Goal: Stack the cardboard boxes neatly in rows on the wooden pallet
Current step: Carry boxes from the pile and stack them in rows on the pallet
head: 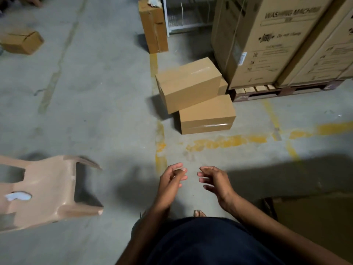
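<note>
Two plain cardboard boxes lie on the concrete floor ahead. The upper box (189, 84) rests tilted across the lower box (207, 116), and a smaller box (223, 86) peeks out behind them. A wooden pallet (282, 90) at the right carries tall washing machine cartons (267, 39). My left hand (172, 178) and my right hand (214, 179) hang in front of me, well short of the boxes. Both hold nothing, with fingers loosely curled and apart.
A tan plastic chair (45, 190) lies tipped over at the left. A small open box (22, 42) sits far left, and a tall narrow box (153, 25) stands at the back. Flat cardboard (313, 220) lies at lower right. Worn yellow lines (225, 141) cross the floor.
</note>
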`<state>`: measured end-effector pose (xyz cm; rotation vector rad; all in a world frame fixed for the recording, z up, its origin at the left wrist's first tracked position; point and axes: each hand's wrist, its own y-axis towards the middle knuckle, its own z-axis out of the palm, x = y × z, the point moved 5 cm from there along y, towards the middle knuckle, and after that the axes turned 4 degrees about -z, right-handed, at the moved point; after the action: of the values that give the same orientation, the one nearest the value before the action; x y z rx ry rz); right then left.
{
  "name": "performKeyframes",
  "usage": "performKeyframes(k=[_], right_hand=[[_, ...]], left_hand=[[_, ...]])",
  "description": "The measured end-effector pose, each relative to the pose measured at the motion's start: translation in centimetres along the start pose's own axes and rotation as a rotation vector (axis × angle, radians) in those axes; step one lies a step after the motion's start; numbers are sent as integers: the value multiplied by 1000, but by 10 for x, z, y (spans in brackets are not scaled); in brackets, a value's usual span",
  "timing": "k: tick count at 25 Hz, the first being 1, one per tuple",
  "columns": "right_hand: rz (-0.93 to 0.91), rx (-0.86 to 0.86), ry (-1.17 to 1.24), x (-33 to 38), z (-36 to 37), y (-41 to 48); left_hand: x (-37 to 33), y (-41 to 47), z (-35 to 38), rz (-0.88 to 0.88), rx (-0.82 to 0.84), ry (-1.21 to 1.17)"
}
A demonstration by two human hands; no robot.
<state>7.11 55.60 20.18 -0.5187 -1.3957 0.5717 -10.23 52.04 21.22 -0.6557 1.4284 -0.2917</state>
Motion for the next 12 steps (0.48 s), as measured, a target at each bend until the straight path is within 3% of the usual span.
performKeyframes(k=[4,7,12], right_hand=[[145,-64,61,18,48,77],[167,-183,111,39,93,138],[32,-309,182,112,197,212]], left_hand=[[-34,90,-33,-96,42,47],[-80,173,-69,-66,122,113],[-191,291,-135,17,213,202]])
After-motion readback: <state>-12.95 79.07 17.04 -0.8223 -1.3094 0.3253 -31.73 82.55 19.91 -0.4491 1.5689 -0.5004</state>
